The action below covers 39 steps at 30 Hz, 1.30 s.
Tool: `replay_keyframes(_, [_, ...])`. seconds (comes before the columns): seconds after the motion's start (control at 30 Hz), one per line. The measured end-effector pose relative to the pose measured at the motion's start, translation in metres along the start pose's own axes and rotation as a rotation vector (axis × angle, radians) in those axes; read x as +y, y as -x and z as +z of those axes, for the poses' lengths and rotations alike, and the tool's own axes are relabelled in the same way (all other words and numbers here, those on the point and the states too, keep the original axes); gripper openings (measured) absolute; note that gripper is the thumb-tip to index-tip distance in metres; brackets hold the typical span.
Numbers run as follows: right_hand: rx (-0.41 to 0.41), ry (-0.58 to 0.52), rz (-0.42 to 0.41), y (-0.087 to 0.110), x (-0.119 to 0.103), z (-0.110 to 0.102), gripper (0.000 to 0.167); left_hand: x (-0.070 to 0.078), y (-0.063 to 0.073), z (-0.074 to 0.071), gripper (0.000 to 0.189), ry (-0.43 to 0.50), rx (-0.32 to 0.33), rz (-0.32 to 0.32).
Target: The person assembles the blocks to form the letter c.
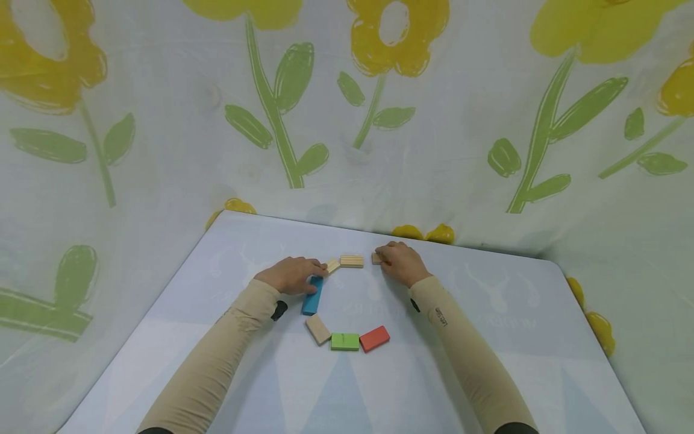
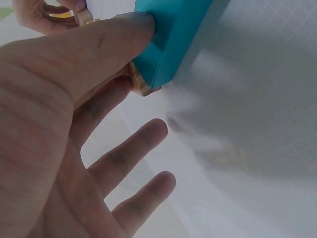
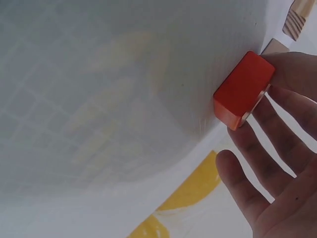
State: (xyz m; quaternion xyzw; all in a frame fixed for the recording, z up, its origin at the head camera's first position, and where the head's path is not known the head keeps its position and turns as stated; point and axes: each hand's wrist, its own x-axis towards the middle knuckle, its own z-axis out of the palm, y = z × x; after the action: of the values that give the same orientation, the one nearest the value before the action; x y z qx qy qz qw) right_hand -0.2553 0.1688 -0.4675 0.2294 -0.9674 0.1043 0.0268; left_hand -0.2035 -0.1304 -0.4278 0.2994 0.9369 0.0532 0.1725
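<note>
On the table, blocks stand in a curved row. My left hand (image 1: 293, 275) has its thumb against the far end of a blue block (image 1: 310, 304), and its index finger reaches a pale wooden block (image 1: 332, 266) at the junction; the other fingers stretch loose. The right hand (image 1: 402, 263) is at the far side, beside a wooden block (image 1: 376, 258). Between its thumb and fingers it holds a red block (image 3: 242, 91), hidden under the hand in the head view. A ridged wooden block (image 1: 352, 261) lies between the two hands.
Nearer me, the row continues with a wooden block (image 1: 317, 330), a green block (image 1: 344, 342) and a second red block (image 1: 375, 339). The white table (image 1: 466, 386) ends at its far edge just beyond the hands, before a flower-printed curtain (image 1: 434, 132).
</note>
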Motion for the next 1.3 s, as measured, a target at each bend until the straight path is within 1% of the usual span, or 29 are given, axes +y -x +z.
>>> replay_keyframes(0.13, [-0.001,0.006,0.007,0.001,-0.001,-0.001,0.030,0.001,0.000,0.000,0.049,-0.001,0.002,0.000])
replay_keyframes(0.37, [-0.024,-0.007,0.057,0.003,-0.002,0.000,0.031,0.001,0.001,-0.001,0.049,-0.008,0.001,-0.005])
replay_keyframes(0.57, [-0.009,-0.015,0.048,0.007,-0.003,0.000,0.029,0.001,0.001,-0.001,0.049,-0.013,-0.001,-0.004])
replay_keyframes(0.83, [-0.055,-0.016,0.066,0.012,-0.008,-0.004,0.031,0.002,0.001,-0.001,0.049,-0.018,0.000,-0.002])
replay_keyframes(1.1, [-0.066,-0.015,0.067,0.014,-0.009,-0.004,0.032,0.002,0.001,0.000,0.049,-0.019,-0.003,-0.004])
replay_keyframes(1.3, [-0.053,-0.005,0.058,0.016,-0.009,-0.004,0.033,0.001,0.000,0.000,0.049,-0.016,0.002,-0.002])
